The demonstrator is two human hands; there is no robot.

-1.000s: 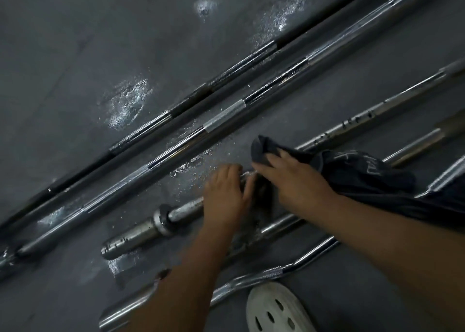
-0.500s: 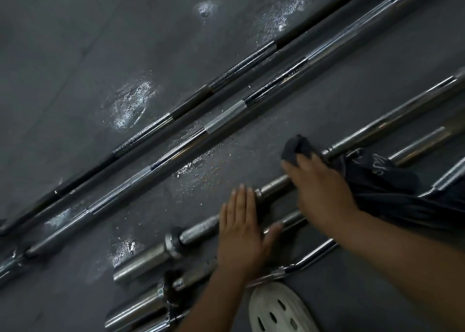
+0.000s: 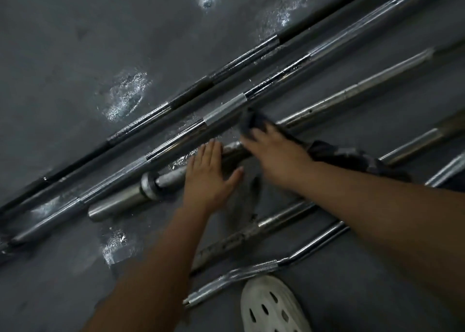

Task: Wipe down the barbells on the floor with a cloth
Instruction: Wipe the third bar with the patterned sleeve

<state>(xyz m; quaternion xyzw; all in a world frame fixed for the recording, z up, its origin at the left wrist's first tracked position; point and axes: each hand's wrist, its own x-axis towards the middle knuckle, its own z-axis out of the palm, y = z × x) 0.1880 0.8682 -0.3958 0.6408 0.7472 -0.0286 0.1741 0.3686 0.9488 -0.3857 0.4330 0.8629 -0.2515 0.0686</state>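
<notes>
Several barbells lie diagonally on the dark floor. My left hand (image 3: 208, 178) lies flat, fingers straight, on the shaft of the middle barbell (image 3: 352, 95), just above its collar and sleeve (image 3: 118, 203). My right hand (image 3: 274, 150) grips a dark cloth (image 3: 352, 158) over the same shaft, right beside the left hand. The cloth bunches past my fingertips and trails to the right under my forearm. My hands and the cloth hide the shaft beneath them.
A long chrome barbell (image 3: 224, 110) and a black barbell (image 3: 191, 92) lie further away, with wet patches (image 3: 128, 95) on the floor around them. Nearer me are a dull straight bar (image 3: 251, 231), a bent curl bar (image 3: 251, 271) and a white clog (image 3: 271, 306).
My right hand slid the cloth up the shaft, then back down next to my left hand. My left hand went from curled over the shaft to lying flat on it.
</notes>
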